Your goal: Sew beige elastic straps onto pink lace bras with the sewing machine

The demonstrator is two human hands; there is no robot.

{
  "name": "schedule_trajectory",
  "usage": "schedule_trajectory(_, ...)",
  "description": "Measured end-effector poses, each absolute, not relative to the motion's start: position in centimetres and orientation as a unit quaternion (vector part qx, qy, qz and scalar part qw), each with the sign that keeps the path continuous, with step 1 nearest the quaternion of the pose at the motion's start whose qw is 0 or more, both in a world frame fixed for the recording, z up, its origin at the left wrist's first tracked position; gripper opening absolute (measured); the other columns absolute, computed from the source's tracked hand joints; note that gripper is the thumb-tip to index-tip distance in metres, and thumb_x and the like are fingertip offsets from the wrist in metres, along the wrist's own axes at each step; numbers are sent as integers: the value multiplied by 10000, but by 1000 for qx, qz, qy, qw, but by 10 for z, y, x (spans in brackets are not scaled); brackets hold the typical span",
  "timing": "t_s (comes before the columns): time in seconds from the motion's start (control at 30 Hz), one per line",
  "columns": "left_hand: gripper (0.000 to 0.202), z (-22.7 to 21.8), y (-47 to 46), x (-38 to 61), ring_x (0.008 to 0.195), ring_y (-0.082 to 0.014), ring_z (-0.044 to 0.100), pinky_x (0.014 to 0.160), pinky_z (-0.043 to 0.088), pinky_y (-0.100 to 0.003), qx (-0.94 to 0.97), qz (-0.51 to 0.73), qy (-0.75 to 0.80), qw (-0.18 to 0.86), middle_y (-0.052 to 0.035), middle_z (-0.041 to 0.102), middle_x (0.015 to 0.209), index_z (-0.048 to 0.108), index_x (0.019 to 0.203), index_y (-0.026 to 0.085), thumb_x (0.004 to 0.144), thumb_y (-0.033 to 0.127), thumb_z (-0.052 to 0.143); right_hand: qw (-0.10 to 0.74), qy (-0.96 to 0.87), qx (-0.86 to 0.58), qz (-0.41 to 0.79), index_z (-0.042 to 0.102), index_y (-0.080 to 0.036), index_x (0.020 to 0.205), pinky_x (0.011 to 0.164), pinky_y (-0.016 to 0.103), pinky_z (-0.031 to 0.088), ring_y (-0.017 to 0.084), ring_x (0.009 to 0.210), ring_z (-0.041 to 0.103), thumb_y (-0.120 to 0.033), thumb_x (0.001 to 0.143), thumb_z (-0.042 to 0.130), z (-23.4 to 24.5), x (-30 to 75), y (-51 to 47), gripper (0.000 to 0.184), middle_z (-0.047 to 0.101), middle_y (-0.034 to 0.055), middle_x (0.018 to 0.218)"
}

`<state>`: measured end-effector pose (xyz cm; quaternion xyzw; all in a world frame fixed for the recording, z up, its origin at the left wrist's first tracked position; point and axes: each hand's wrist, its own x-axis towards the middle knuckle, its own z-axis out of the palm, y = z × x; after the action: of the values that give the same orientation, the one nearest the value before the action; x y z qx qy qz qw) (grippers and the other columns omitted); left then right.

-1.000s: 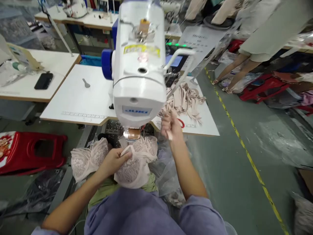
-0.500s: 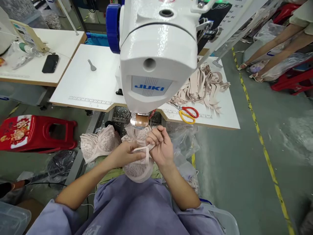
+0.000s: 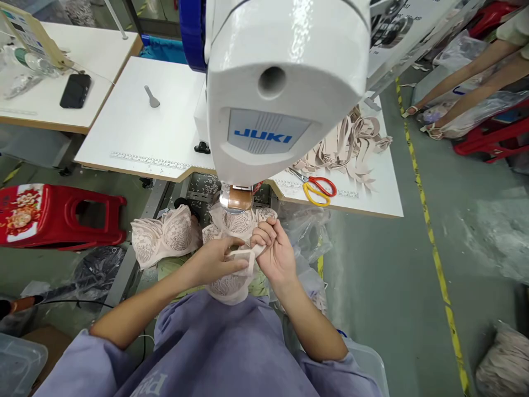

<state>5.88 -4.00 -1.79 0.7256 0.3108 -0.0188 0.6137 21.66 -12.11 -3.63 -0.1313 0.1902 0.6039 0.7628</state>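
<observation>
- Your left hand (image 3: 212,262) is closed in a pinch on the sheer upper edge of a pale pink lace bra cup (image 3: 229,289), thumb toward you and fingers on the far side.
- Your right hand (image 3: 276,251), at 3 o'clock from the left and just beside it, has its fingers curled in, gripping a narrow pale strap (image 3: 258,250) where it meets the cup's edge.
- The cup hangs at 6 o'clock below your fingers, over your lap and near your lavender shirt (image 3: 223,344).
- At 12 o'clock from your hands looms the white, rounded sewing machine head (image 3: 285,82) with blue JUKI lettering; more pale pink lace (image 3: 237,221) lies below its metal-and-brown lower end (image 3: 239,198).
- At about 10 o'clock, near your left wrist, rests another pale pink lace bra (image 3: 165,237).
- Between 1 and 2 o'clock, on the white tabletop (image 3: 382,190), lie scissors with one red and one yellow handle (image 3: 318,190), and beyond them a tangled pile of beige fabric strips (image 3: 345,146).
- At 11 o'clock on the white surface lies a grey spoon-shaped tool (image 3: 152,98).
</observation>
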Motion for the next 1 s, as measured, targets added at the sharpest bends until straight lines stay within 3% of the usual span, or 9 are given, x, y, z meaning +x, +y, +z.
schedule_trajectory(0.1,391,-24,-39,61,570,-99,329,538,245,-235,706,-82,255,656,48,368,603,480,646,176,890,469,567,761,165,-156,608,516,-216,860,545,155,466,43,486,443,-280,1063,391,-36,215,-118,248,422,-87,609)
schedule_trajectory(0.23,456,-25,-38,60,554,-82,251,530,189,-240,671,-52,248,697,59,280,596,362,627,189,925,494,523,675,51,-334,656,643,-220,943,711,203,546,78,713,601,-379,894,689,-51,212,-126,172,637,-25,847)
schedule_trajectory(0.33,439,-19,-38,58,562,-83,263,531,197,-236,679,-37,248,689,56,298,603,384,637,184,929,481,523,593,-67,-453,663,715,-211,926,558,194,481,93,621,556,-438,775,801,-61,219,-135,286,623,-26,720)
schedule_trajectory(0.4,435,-16,-36,57,560,-86,280,526,209,-233,698,-21,271,663,53,316,599,415,639,180,926,486,527,609,-106,-504,603,748,-213,892,479,182,403,77,525,469,-451,733,831,-61,231,-138,298,565,-48,605)
schedule_trajectory(0.53,462,-12,-29,57,547,-91,311,514,211,-233,748,12,326,579,48,321,581,435,607,178,927,498,525,629,-163,-524,550,789,-247,822,595,216,478,94,622,550,-465,689,857,-44,256,-137,264,663,-9,744)
schedule_trajectory(0.67,474,-11,-25,58,529,-91,316,507,197,-240,777,11,323,540,48,330,552,444,594,177,937,496,518,499,-366,-512,596,806,-270,896,854,295,508,190,1034,625,-420,837,747,-25,256,-130,171,672,43,1180)
schedule_trajectory(0.77,471,-8,-23,58,522,-90,314,507,196,-243,791,8,322,521,47,321,536,437,565,174,936,452,519,449,-455,-538,550,787,-302,1039,845,319,496,193,978,642,-381,923,652,-19,245,-125,195,700,41,1069)
schedule_trajectory(0.87,398,-5,-21,57,569,-103,394,525,257,-230,791,31,317,521,32,407,585,486,570,169,899,376,573,470,-495,-560,469,791,-312,1026,796,315,494,189,898,655,-339,938,635,-16,237,-122,181,720,31,954)
schedule_trajectory(1.0,287,-13,-31,58,857,-171,570,662,416,-237,759,144,291,564,-66,619,943,630,744,159,903,395,605,529,-480,-556,426,799,-306,957,806,337,506,212,918,664,-309,908,671,-13,236,-119,137,738,37,966)
